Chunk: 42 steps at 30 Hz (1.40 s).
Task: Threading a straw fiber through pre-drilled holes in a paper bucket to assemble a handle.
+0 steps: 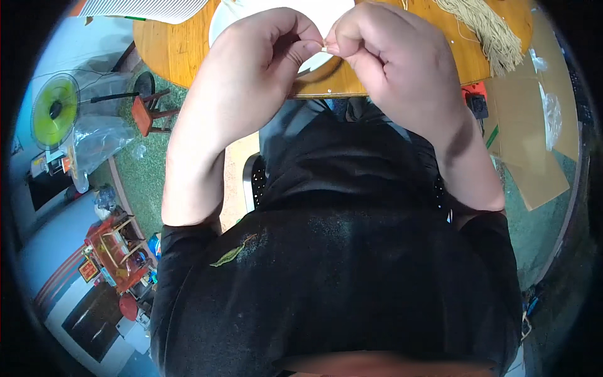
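Observation:
My left hand (260, 66) and my right hand (402, 63) meet at the top of the view, above the near edge of a round wooden table (166, 53). Thumb and fingertips of both are pinched together on a small pale piece (324, 49), too small to name. Beneath them lies a round white plate (218, 25), partly covered by my left hand. To the right of my right hand, a bundle of beige cords (496, 34) hangs toward the table's edge.
A white ribbed sheet (144, 7) lies at the table's far left. On the left stand a wooden stool (143, 116) and a green-bladed fan (55, 108). Flattened cardboard (521, 113) lies on the right, near a red and black object (476, 100).

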Each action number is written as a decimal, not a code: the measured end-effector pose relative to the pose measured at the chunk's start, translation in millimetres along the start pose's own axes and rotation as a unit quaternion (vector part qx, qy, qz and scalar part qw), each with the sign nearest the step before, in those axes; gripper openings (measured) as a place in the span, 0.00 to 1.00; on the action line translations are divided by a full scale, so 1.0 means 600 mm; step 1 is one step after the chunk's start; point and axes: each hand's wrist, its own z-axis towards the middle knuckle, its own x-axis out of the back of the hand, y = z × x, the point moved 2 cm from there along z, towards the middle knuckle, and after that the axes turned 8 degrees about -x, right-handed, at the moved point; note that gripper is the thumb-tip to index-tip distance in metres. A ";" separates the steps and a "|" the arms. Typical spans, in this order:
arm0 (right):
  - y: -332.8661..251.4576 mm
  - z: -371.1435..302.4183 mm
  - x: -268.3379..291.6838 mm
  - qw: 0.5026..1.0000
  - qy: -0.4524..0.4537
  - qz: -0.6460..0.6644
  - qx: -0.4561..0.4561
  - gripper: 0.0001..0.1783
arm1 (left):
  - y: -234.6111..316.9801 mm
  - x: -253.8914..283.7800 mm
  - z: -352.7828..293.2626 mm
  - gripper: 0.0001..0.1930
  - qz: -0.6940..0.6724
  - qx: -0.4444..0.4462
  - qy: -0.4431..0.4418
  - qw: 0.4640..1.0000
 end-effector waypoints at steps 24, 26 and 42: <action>-0.053 -0.027 0.000 0.992 0.044 -0.043 -0.106 0.12 | -0.014 -0.003 -0.008 0.10 -0.048 0.027 0.000 0.998; -0.059 -0.022 0.001 0.990 0.049 -0.038 -0.130 0.09 | -0.024 0.001 -0.005 0.10 -0.083 0.038 -0.005 0.996; -0.054 -0.041 -0.027 0.978 0.085 -0.104 -0.159 0.07 | -0.044 0.013 0.007 0.12 -0.201 0.016 -0.001 0.979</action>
